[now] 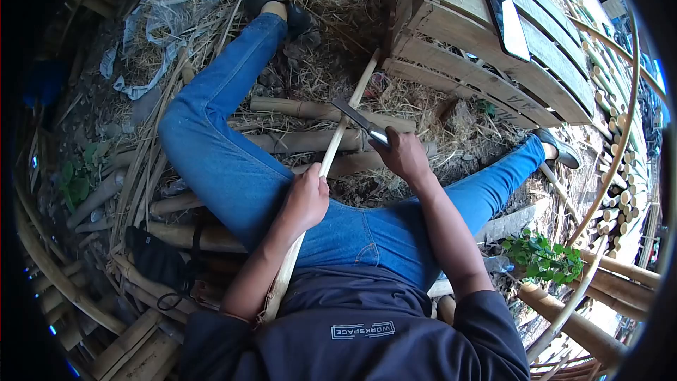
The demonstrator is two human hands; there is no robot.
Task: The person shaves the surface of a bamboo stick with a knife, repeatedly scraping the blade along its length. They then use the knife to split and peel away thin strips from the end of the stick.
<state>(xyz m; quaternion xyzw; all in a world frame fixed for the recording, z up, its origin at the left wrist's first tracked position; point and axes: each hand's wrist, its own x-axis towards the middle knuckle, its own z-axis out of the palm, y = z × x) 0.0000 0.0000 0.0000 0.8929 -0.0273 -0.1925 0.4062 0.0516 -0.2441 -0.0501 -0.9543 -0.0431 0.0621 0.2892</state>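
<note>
A long pale strip of bamboo (333, 147) runs from beside my left arm, up between my legs, to the ground near the wooden crate. My left hand (308, 200) is closed around the strip at lap height. In my right hand (405, 157) is a knife (362, 121) with a light handle and a dark blade. The blade lies across the strip, above my left hand; whether its edge touches the strip is hard to tell. My fingers are wrapped round the knife's handle.
A slatted wooden crate (451, 10) stands at the upper right with a phone (506, 22) on top. Bamboo poles (303, 142) lie on the ground between my legs. Cut bamboo is stacked at the right. Clear plastic (176, 7) and straw lie at the upper left.
</note>
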